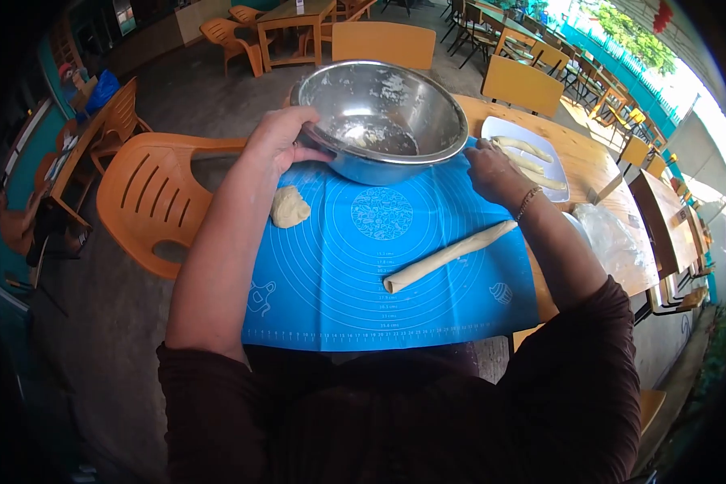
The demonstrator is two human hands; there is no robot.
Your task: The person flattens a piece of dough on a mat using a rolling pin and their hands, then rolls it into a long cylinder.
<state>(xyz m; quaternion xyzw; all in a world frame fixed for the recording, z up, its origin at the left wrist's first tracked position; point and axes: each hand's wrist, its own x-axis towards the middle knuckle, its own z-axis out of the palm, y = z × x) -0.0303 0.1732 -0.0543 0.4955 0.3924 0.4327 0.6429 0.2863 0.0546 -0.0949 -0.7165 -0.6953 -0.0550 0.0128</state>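
Note:
My left hand is closed on the left side of a steel mixing bowl, its inside smeared with flour and bits of dough. Between the bowl and the plate, my right hand has its fingers curled in near the blue mat's far right edge; what they hold, if anything, is hidden. On the blue baking mat lies a long dough roll, slanting up toward my right wrist. A lump of dough rests at the mat's left edge, below my left hand.
A white plate with several dough rolls stands right of my right hand. A clear plastic bag lies on the wooden table. An orange chair is close on the left. A person sits far left; more tables and chairs stand behind.

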